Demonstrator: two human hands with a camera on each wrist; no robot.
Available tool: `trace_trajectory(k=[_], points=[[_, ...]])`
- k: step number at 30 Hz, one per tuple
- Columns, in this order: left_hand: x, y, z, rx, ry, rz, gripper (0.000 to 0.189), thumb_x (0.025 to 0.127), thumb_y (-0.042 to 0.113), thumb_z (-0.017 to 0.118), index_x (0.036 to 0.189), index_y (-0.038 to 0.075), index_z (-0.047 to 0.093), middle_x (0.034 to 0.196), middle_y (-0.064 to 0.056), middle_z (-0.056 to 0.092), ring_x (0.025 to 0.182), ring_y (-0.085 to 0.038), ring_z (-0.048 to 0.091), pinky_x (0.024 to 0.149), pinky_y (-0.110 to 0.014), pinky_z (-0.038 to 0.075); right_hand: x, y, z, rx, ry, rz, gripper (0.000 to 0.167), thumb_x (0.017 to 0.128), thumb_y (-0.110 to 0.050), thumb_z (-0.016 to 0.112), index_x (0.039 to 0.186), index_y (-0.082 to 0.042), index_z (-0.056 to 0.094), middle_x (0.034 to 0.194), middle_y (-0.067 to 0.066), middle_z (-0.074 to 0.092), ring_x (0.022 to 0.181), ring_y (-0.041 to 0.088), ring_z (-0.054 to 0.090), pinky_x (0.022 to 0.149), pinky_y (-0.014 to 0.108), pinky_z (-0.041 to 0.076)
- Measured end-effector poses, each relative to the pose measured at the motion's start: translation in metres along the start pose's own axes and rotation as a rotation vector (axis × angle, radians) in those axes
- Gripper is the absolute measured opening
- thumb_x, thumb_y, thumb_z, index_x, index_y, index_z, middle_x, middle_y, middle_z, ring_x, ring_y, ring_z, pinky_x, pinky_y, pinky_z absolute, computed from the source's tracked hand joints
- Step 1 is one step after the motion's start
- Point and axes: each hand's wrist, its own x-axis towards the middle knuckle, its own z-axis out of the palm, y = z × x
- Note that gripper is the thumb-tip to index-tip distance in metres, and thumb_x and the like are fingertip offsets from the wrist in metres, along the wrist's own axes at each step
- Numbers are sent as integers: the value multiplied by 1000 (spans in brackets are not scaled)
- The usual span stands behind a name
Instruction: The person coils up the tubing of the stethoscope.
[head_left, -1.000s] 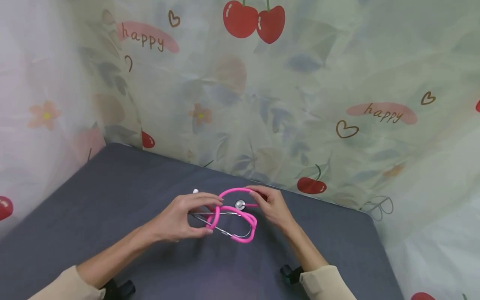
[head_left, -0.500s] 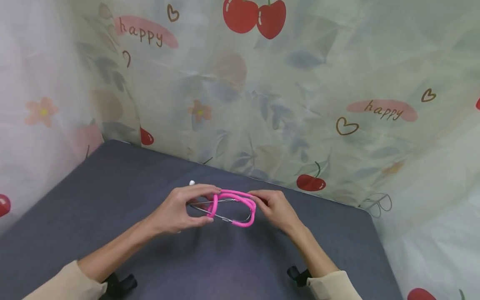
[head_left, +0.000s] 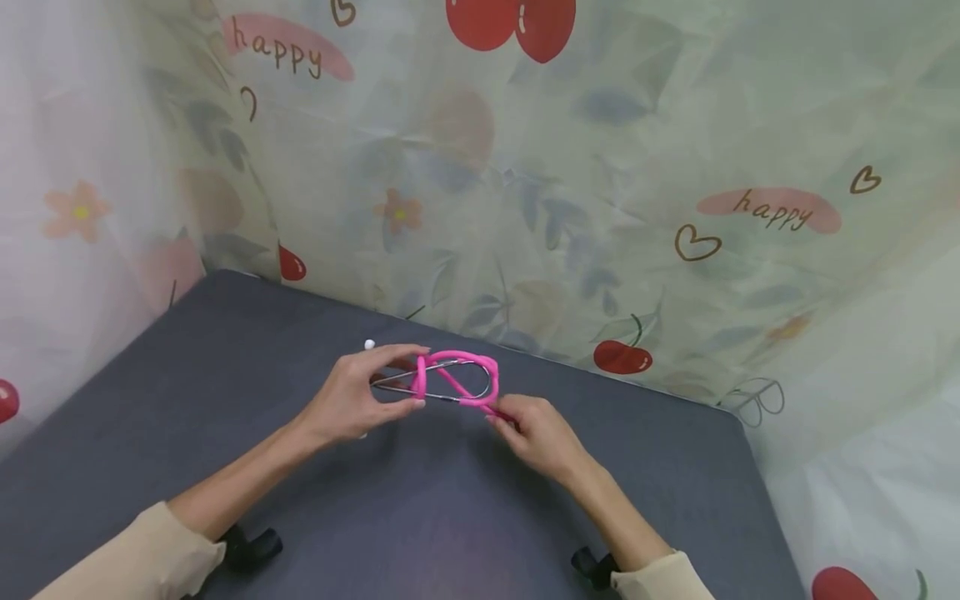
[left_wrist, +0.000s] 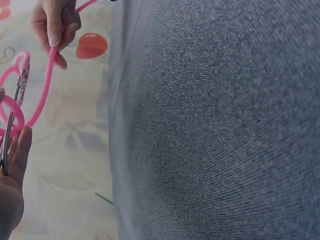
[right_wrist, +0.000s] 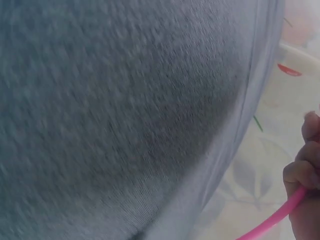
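Note:
A stethoscope [head_left: 493, 377] with pink tubing and thin metal ear tubes is held up above the table, its tubing looped around the metal part. My left hand [head_left: 358, 393] grips the looped end between thumb and fingers, and a white ear tip [head_left: 369, 344] sticks out behind that hand. My right hand [head_left: 542, 435] pinches the pink tubing just right of the loop. In the left wrist view the pink tube [left_wrist: 46, 82] runs from the bundle up to the right hand. At the right edge of the right wrist view, curled fingers [right_wrist: 302, 172] close on the tube. The chest piece is hidden in the head view.
A dark grey cloth-covered table [head_left: 420, 517] spreads beneath both hands. Patterned curtains [head_left: 585, 150] with cherries and flowers hang along its back and sides. Black straps [head_left: 251, 550] sit on both wrists below beige sleeves [head_left: 142, 554].
My right hand has drawn the tubing from above the bundle down to its lower right. The upper loop has tightened, and the chest piece has gone out of sight. The head view has tilted slightly downward.

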Motion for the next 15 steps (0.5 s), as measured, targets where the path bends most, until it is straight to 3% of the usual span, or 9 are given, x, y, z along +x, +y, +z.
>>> trace_trajectory(k=[4,9,11,15], points=[[0,-1,0,3,20,-17,64,76,16,88,134,11,61,119,-3,68,99,-13,69,82,-30,57,-3,-3,6,65,-3,48,11,94,-10,68,105,-10,68,71,-11,56,56,5,46,50,21,41],[3,22,-6,-38,89,-51,60,74,2,87,129,4,63,116,-12,69,98,-18,70,82,-35,57,-8,-3,9,152,29,140,34,95,-10,68,127,-19,60,77,-11,63,58,6,50,51,23,43],[5,31,-9,-54,112,-62,58,73,-3,86,127,1,64,116,-15,69,99,-20,70,83,-34,57,-9,-2,9,171,37,158,38,95,-12,68,131,-21,60,80,-7,65,60,7,51,52,24,44],[7,30,-11,-62,147,-65,58,73,-4,85,127,0,64,116,-17,68,100,-24,69,82,-35,57,-13,3,10,229,48,193,41,94,-15,69,134,-23,60,84,1,68,61,11,55,53,25,46]])
